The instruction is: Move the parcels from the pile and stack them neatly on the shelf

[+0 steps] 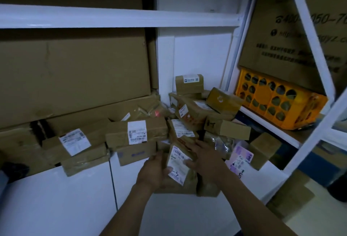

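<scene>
— Head view, starting from the left side: what stands there?
— Big flat cartons (75, 70) lean at the back. In front of them a labelled box (75, 142) lies on the white surface (56, 198).
— And the hands?
— The left hand (155, 170) grasps the small parcel (178, 164) at its left edge, with the thumb on the white label. The right hand (204, 158) rests on the same parcel with fingers almost straight, not curled round it.
— Where is this parcel?
— Low at the front of the pile (197, 111), touching other boxes. Further right, a yellow crate (277, 102) sits on the shelf (293, 140).
</scene>
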